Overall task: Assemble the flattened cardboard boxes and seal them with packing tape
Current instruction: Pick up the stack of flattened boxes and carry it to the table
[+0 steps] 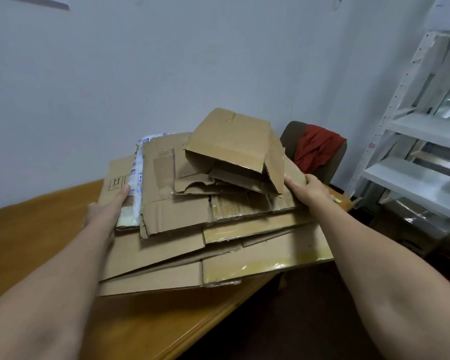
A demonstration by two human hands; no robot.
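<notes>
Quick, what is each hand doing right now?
Left hand: grips the left edge of the flattened cardboard stack.
Right hand: grips its right edge.

Forearms stretched forward, left hand point(107, 207), right hand point(311, 190), both gripping the cardboard stack point(166, 216) (thumbs on top)
</notes>
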